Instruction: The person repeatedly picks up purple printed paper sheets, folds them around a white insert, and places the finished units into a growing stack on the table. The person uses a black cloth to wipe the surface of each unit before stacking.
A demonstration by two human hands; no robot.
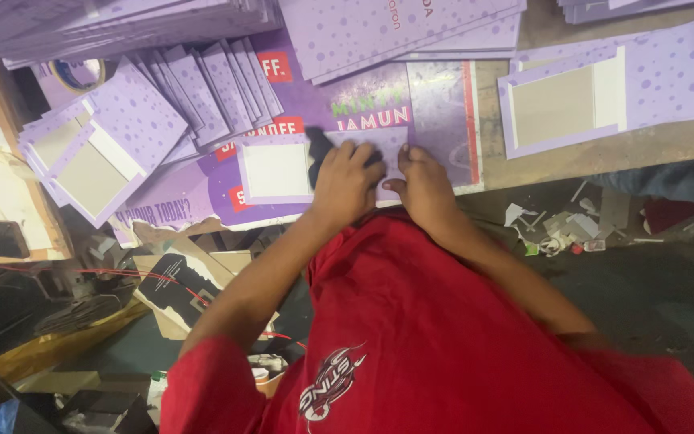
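Both forearms are stretched forward from short red sleeves and are brought close together at the near edge of the tabletop. The left hand is laid palm down, its fingers curled and spread slightly. The right hand is placed just beside it, also palm down, with the thumb turned inward toward the left hand. Nothing is gripped; both hands are pressed flat.
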